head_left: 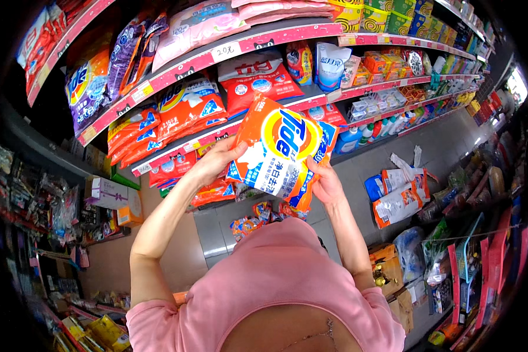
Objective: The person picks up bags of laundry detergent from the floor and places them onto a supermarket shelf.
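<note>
An orange Tide laundry detergent bag is held up before me, its printed front facing up. My left hand grips its left edge, thumb on top. On the lower right edge, my right hand holds it with the thumb over the print. Behind the bag runs a shelf edge with a pink strip. Stacked Tide bags lie on the shelf left of it, and a red and white detergent bag lies just beyond its top edge.
Small detergent packs lie low in front of my body. Plastic packages rest on the tiled floor at right. Cardboard boxes stand by my right elbow. Bottles line the bottom shelf. White and purple boxes are stacked at left.
</note>
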`<state>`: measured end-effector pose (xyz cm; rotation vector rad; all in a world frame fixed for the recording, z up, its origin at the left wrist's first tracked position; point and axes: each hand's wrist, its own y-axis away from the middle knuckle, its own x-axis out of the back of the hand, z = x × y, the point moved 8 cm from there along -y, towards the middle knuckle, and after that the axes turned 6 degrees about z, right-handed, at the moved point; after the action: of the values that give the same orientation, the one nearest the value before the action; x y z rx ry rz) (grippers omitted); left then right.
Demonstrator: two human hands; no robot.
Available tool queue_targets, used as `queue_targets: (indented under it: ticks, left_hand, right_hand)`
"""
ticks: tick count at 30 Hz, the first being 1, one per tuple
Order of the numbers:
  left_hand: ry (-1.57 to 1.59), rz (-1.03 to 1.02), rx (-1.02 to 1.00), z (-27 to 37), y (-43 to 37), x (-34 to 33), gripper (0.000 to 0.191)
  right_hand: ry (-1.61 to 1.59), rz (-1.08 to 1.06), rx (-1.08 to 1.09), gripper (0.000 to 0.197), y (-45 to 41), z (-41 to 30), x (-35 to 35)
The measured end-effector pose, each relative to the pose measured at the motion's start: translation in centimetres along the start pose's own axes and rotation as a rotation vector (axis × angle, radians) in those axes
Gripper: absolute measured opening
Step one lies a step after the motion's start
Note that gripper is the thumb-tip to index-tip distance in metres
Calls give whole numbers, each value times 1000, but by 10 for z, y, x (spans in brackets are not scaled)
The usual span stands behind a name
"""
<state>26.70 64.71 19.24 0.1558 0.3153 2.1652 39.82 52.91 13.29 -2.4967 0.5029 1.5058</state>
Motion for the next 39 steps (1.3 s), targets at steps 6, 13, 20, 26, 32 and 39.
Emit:
queue_targets:
  ticks: [6, 13, 20, 26, 32, 39]
  left_hand:
    - [169, 20, 55, -6, 0, 7, 39]
    - [112, -40, 76, -10, 0, 11, 34]
    - [203, -158, -22, -27, -11, 13, 38]
    - [-34, 128, -250, -16, -7, 45, 72]
    - [-661, -55, -589, 59, 23, 31, 83]
    - [275, 114, -351, 26, 41, 52, 66]
  right_hand:
    - [67, 53, 21, 43, -1, 2, 5]
    - [137, 31, 49, 44, -4, -5, -8]
    - [356, -3, -2, 49, -16, -23, -39]
    - [749, -88, -140, 51, -32, -36, -85]
    - [1420, -624, -335, 49, -51, -16, -162]
    - [1651, -879, -579, 66, -77, 13, -226]
